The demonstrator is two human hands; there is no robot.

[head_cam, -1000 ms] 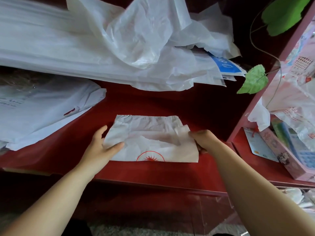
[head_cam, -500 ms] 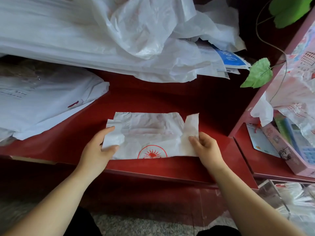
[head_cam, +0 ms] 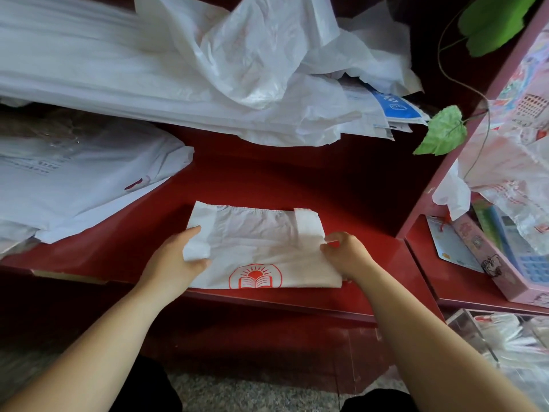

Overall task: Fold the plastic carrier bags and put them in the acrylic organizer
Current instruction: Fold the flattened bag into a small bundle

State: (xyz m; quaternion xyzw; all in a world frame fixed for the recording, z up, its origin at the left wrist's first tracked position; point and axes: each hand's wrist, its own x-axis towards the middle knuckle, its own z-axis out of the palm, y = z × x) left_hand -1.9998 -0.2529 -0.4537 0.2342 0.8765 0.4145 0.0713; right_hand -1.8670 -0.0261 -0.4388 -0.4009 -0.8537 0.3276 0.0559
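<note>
A folded white bag [head_cam: 261, 248] with a red sun-and-book logo [head_cam: 256, 277] lies flat on the red worktop [head_cam: 297, 179], close to its near edge. The left hand [head_cam: 175, 260] pinches the bag's left edge, thumb on top and fingers beneath, its grip closed on a folded-over flap. The right hand [head_cam: 346, 255] sits at the bag's right edge, thumb and fingertips brought together on the plastic, grip closed on that edge. 2 handle strips lie folded down over the bag, 1 at each far corner. Far across the worktop, a big loose pile of white bags [head_cam: 208, 69] spreads from left to right, with a blue-printed paper [head_cam: 398, 107] poking out at its right end. A flatter stack of bags [head_cam: 74, 179] lies to the left. A green leaf [head_cam: 442, 130] hangs at the right, beside a shelf [head_cam: 463, 275] holding a pink box [head_cam: 493, 263] and a calculator [head_cam: 523, 254]. A clear organizer [head_cam: 505, 337] with bags inside shows at the near right.
</note>
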